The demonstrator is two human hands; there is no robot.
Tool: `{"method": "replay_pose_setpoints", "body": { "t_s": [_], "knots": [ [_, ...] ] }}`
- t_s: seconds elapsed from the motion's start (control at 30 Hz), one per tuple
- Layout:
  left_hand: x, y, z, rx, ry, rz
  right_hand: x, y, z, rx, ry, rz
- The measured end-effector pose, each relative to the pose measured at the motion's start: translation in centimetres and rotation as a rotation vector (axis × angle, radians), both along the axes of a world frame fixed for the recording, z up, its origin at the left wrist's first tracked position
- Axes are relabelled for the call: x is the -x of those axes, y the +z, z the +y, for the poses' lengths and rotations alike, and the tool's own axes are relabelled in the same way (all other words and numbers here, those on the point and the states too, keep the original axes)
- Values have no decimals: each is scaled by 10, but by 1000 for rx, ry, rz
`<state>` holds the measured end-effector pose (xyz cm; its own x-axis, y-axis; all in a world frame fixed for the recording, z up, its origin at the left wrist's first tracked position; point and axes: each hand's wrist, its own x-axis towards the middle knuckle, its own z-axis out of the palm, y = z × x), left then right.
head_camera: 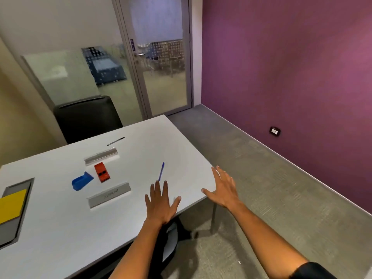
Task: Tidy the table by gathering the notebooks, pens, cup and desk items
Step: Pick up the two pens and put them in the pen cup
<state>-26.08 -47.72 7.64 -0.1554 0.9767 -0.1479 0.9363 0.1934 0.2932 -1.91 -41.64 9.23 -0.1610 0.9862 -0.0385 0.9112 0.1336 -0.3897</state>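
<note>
A blue pen (161, 171) lies on the white table (60, 228), just beyond the fingertips of my left hand (160, 202), which is spread flat and holds nothing. My right hand (222, 187) hovers open over the table's right corner. Farther back lies a black pen (116, 141). A red stapler (102, 171) and a blue desk item (81, 181) sit mid-table between two silver name plates (101, 156) (109, 195). A yellow notebook (11, 205) rests on a grey one (12, 230) at the left edge.
A black chair (86, 117) stands behind the table's far side. Another chair (169, 238) sits under the near edge, below my arms. A glass door (161, 77) and a purple wall (291, 77) bound the room; grey carpet lies to the right.
</note>
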Motion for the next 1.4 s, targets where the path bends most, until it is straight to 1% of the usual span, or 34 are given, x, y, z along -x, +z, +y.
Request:
{"method": "replay_pose_setpoints", "body": {
  "t_s": [0.2, 0.4, 0.57, 0.67, 0.8, 0.93, 1.07, 1.23, 1.4],
  "knots": [
    [-34, -16, 45, 56, -12, -2, -47, -30, 20, 48, -36, 54],
    [-50, -43, 106, 88, 43, -13, -80, -58, 66, 108, -23, 14],
    [-61, -71, 176, 95, 78, -40, -95, -71, 137, 105, 8, -7],
    [-73, -83, 222, 113, 94, -63, -97, -74, 185, 122, 24, -67],
    [-89, -87, 276, 116, 89, -45, -98, -75, 243, 131, 70, -158],
    [-102, -85, 318, 133, 89, -33, -102, -72, 291, 154, 63, -138],
    [-112, -87, 357, 124, 113, 5, -112, -73, 340, 146, 120, -140],
    [-133, -97, 391, 142, 186, 28, -124, -85, 408, 158, 203, -126],
    [-158, -103, 431, 165, 308, -4, -132, -98, 482, 182, 311, -124]
  ]
}}
